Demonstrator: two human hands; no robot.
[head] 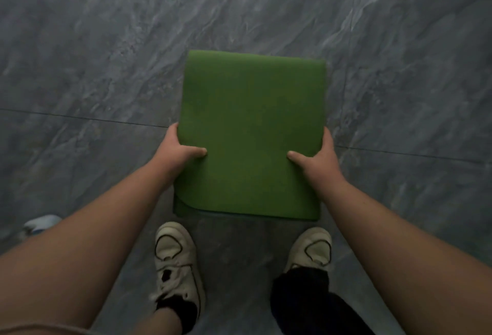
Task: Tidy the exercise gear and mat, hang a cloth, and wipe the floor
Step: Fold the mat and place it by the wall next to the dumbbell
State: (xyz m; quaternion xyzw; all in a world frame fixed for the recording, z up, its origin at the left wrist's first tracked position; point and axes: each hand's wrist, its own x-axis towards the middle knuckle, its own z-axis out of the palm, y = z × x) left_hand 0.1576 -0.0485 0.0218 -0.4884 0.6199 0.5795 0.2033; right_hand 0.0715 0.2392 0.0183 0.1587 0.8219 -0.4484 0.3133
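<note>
A green exercise mat, folded into a thick rectangle, is held out in front of me above the floor. My left hand grips its left edge, thumb on top and fingers hidden underneath. My right hand grips the right edge the same way. The folded layers show at the near left corner.
Grey marbled floor tiles fill the view, with a grout line running across behind the mat. My two white shoes stand just below the mat. A pale blue-white object lies on the floor at the left, partly hidden by my forearm.
</note>
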